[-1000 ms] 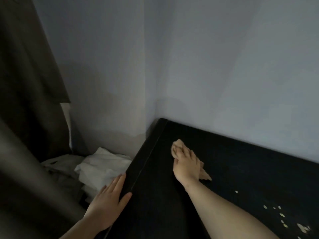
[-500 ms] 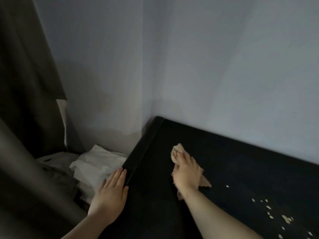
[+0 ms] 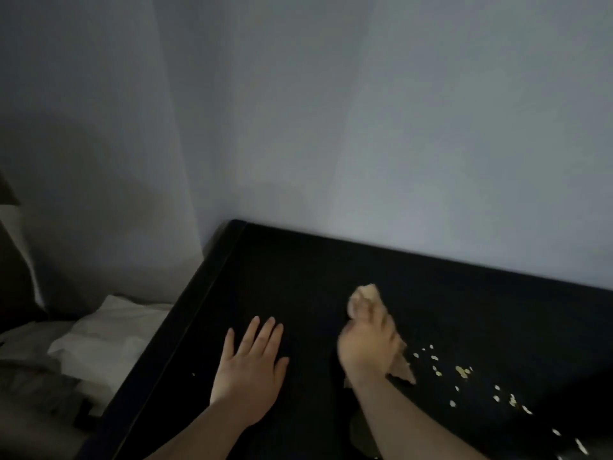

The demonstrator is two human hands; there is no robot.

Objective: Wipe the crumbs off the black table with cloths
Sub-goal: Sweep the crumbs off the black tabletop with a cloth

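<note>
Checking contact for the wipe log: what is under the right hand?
A tan cloth, pressed on the black table by the right hand; its ends poke out. Crumbs lie beside it; any beneath are covered.

You're in a dim home room — plain walls (image 3: 398,127), a black surface (image 3: 298,277) in the corner, rumpled white fabric (image 3: 109,336) beside it.

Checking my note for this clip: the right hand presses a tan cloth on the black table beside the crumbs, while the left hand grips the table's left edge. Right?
Not quite. The head view shows the left hand lying flat on the table top, off its edge. The right hand, tan cloth and crumbs are as stated.
</note>
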